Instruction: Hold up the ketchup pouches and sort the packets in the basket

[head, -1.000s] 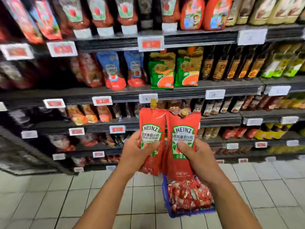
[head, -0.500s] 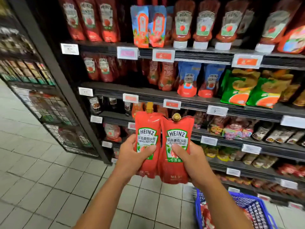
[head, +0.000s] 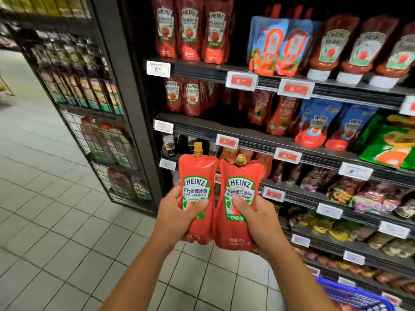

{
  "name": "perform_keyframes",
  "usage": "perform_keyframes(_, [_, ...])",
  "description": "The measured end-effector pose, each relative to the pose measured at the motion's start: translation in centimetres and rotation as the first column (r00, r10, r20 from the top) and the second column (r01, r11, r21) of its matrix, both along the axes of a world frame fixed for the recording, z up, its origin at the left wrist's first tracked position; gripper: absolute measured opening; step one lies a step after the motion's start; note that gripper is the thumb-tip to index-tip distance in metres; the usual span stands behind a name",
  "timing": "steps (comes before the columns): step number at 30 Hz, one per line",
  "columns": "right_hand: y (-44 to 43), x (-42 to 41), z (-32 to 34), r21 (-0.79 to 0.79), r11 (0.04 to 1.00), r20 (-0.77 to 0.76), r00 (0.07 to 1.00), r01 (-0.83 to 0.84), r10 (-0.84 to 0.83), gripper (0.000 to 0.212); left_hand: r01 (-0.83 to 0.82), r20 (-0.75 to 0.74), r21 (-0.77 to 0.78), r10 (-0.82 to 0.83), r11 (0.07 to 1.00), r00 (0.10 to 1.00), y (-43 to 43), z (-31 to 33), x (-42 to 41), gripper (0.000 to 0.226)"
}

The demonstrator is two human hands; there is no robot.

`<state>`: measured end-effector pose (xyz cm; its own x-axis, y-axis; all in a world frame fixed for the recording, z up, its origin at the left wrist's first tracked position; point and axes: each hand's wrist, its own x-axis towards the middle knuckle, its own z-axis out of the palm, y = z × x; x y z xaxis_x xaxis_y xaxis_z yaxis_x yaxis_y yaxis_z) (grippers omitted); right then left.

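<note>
Two ketchup pouches are held upright side by side, edges touching, in front of the shelf (head: 269, 140); soft and full, either could slump or slide if the hold eases; left hand (head: 177, 212) curls round the left pouch (head: 197, 176), thumb across its label; right hand (head: 258, 218) wraps the right pouch (head: 240, 178) likewise.

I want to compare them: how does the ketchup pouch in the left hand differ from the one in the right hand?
The left pouch has a tall, ribbed yellow cap; the right pouch has a rounder, darker gold one. The left pouch stands higher and nearly upright, while the right pouch tilts a little and sits lower. The left hand grips from the left edge, the right hand from the right. Both are red Heinz tomato ketchup pouches.
</note>
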<state>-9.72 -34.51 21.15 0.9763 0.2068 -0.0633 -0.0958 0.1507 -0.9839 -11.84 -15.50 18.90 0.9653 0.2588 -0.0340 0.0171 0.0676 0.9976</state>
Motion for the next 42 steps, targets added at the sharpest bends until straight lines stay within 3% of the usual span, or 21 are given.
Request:
perform_keyframes(7, [1.4,4.0,-0.8,0.0,1.0,-0.053,0.999,0.005,-0.004,0.019,-0.048,-0.039,-0.036,0.047,0.998,0.998,1.3,-0.7,4.0,0.026])
perform_keyframes(14, [2.6,11.0,-1.9,0.031,0.999,-0.097,0.995,0.019,-0.015,0.01,-0.054,-0.033,-0.034,0.053,0.998,0.998,2.4,-1.1,11.0,0.03])
perform_keyframes(22, [3.5,20.0,-0.7,0.048,0.999,-0.159,0.987,-0.013,0.021,0.014,-0.041,-0.007,-0.003,0.041,0.999,0.999,3.8,-0.6,19.8,0.032])
perform_keyframes(32, [5.0,29.1,0.9,-0.005,0.997,-0.074,0.994,-0.082,0.081,0.025,-0.005,0.046,0.052,0.003,0.999,0.999,5.1,1.5,29.2,0.027])
perform_keyframes(38, [5.8,34.4,1.0,-0.037,0.999,0.022,1.0,0.014,-0.013,0.016,-0.001,0.125,0.157,-0.019,0.988,0.992,6.1,3.1,34.8,0.023])
perform_keyframes(42, [6.1,37.7,-0.3,-0.043,0.984,0.096,0.981,0.172,-0.167,0.021,-0.029,0.17,0.242,-0.013,0.97,0.985,6.5,2.9,37.4,0.03])
